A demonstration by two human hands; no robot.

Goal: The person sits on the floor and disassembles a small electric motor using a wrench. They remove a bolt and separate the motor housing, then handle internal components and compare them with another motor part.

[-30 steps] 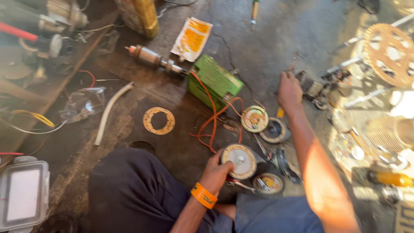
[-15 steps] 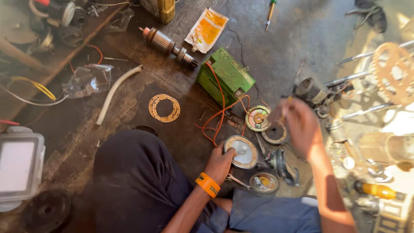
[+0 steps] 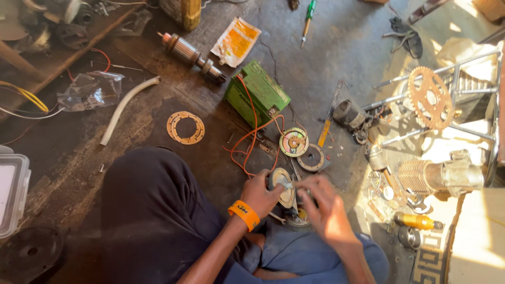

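Left hand [image 3: 261,193] gripping round stator plate [image 3: 282,186], right hand [image 3: 322,206] pinching its edge, green battery [image 3: 256,93] at twelve o'clock.

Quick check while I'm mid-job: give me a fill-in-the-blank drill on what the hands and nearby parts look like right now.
1. The left hand wears a wristband of the colour ____.
2. Both the left hand and the right hand are at the round metal disc-shaped part, which lies in front of the person's ____.
3. Orange wires run over the box-shaped block, whose colour is ____.
4. The flat copper-coloured ring gasket lies on the ____.

Missing words: orange; lap; green; floor
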